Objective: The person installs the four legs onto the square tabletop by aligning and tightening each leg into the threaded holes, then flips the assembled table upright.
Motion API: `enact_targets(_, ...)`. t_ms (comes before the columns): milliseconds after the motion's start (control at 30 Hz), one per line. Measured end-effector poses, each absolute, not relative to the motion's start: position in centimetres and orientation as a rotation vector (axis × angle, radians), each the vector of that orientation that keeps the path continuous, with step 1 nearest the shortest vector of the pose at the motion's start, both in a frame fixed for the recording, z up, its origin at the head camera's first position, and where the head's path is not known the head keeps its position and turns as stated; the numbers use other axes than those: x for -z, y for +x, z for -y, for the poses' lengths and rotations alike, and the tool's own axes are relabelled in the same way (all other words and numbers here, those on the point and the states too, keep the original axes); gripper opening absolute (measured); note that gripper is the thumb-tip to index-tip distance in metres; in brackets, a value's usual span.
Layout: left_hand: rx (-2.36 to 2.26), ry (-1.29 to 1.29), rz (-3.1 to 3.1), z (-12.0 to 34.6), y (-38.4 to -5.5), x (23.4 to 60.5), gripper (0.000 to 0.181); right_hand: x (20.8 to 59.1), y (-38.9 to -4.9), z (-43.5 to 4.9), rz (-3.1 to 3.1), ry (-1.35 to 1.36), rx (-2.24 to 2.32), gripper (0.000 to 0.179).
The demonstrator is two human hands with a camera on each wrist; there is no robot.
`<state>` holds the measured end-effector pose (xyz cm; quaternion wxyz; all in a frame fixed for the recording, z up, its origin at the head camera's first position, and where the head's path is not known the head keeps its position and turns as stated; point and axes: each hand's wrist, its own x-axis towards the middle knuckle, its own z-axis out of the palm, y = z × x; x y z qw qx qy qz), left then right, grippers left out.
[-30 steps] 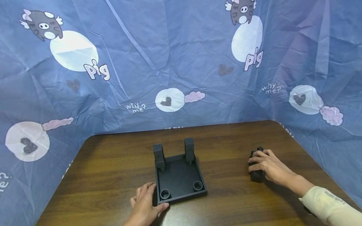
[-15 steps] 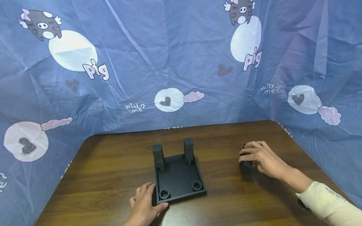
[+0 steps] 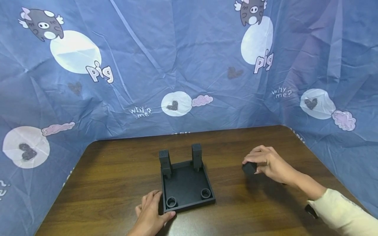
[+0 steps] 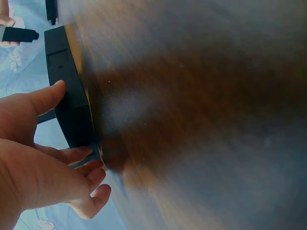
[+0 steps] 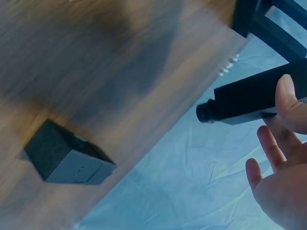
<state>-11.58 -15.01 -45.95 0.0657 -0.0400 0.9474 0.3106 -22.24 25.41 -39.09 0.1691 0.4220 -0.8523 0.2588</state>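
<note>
A shallow black square tray (image 3: 189, 185) lies on the table. Two black square legs (image 3: 197, 156) stand upright at its far corners, and threaded round sockets (image 3: 206, 193) sit at the near ones. My left hand (image 3: 150, 211) holds the tray's near left corner, thumb on the front wall and fingers along the left side. To the right of the tray, my right hand (image 3: 273, 164) pinches a loose black leg (image 3: 249, 167) above the table. In the right wrist view this leg is tilted, its narrow threaded end (image 5: 206, 111) pointing away from the fingers.
Another black leg (image 5: 72, 158) lies on the wooden table, partly hidden by my right sleeve (image 3: 339, 209) in the head view. A blue printed cloth (image 3: 177, 65) hangs behind the table and at both sides.
My right hand has lifted the loose leg from the table, carried it left and turned it so an end faces the camera. The left hand and tray stay in place.
</note>
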Motion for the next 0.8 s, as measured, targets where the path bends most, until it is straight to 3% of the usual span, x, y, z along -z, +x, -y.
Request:
enact_targets(333, -0.943, -0.104, -2.872, 15.1, -11.5, 45.9, 0.081, 37.8, -21.6, -24.6, 2.570, 1.003, -1.072, 0.044)
enact_targets(800, -0.946, -0.067, -2.913, 15.1, -11.3, 45.9, 0.080, 36.7, -21.6, -23.2, 2.685, 0.800, -1.367, 0.044)
